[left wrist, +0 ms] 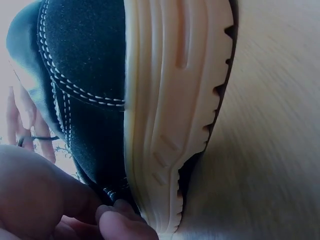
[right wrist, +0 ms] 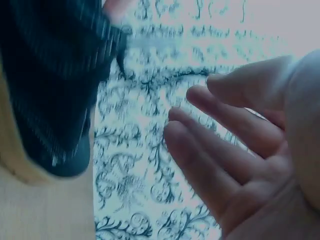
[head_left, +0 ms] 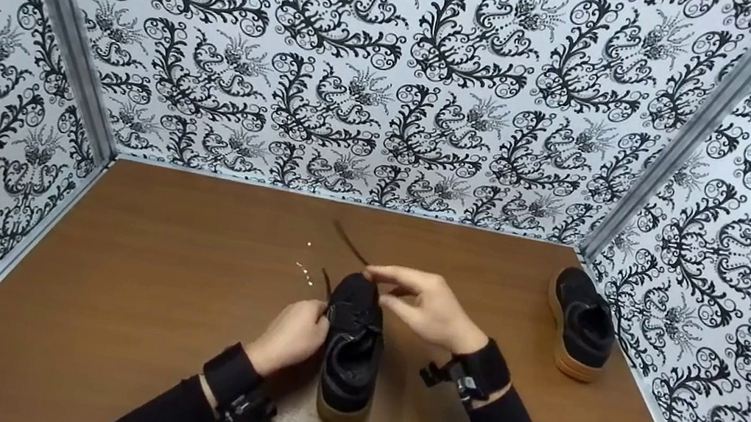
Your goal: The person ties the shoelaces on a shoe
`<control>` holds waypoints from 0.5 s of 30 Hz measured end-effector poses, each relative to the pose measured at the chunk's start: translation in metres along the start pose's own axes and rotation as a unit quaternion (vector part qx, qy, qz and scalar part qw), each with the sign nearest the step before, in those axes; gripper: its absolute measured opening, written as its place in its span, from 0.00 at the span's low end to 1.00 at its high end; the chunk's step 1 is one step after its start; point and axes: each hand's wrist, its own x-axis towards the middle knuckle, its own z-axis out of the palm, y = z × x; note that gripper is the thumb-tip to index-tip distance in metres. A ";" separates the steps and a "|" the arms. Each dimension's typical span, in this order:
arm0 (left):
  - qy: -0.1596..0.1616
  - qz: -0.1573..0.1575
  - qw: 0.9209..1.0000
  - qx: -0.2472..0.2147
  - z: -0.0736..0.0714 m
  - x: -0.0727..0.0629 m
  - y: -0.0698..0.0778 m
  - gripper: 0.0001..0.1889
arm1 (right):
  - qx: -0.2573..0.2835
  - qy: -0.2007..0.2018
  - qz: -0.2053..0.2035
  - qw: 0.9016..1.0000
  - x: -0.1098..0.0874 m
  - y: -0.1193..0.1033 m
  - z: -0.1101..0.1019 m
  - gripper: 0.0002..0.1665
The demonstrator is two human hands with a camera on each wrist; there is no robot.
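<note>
A black shoe (head_left: 351,299) with a gum-coloured sole stands upright on the table, its toe pointing away from me. My left hand (head_left: 292,335) holds the shoe's left side, fingers curled against the upper; in the left wrist view, fingertips (left wrist: 120,220) press beside the sole, and what lies under them is partly hidden. Between right thumb and forefinger I pinch a dark shoelace (head_left: 350,241), whose loose end sticks out beyond the toe. That right hand (head_left: 431,309) is above the toe's right side, its other fingers loosely bent. Another lace end (head_left: 326,281) juts out by the left hand.
A second black shoe (head_left: 582,324) stands at the table's right side, near the patterned wall (head_left: 742,296). Patterned panels enclose the brown wooden table (head_left: 191,250) at the back and both sides. Small bright spots (head_left: 305,273) show on the tabletop left of the toe.
</note>
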 end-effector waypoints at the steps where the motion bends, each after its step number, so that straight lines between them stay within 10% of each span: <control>1: 0.001 0.000 1.000 0.001 0.000 0.000 0.000 0.12 | -0.002 -0.016 -0.003 1.000 0.000 -0.002 0.002 0.34; 5: 0.003 -0.003 1.000 0.008 0.001 0.000 0.001 0.11 | -0.032 -0.039 0.039 0.998 -0.001 -0.004 0.003 0.39; 15: 0.011 0.027 1.000 -0.004 0.009 0.009 -0.022 0.18 | -0.088 -0.067 0.113 0.987 -0.003 0.003 0.002 0.11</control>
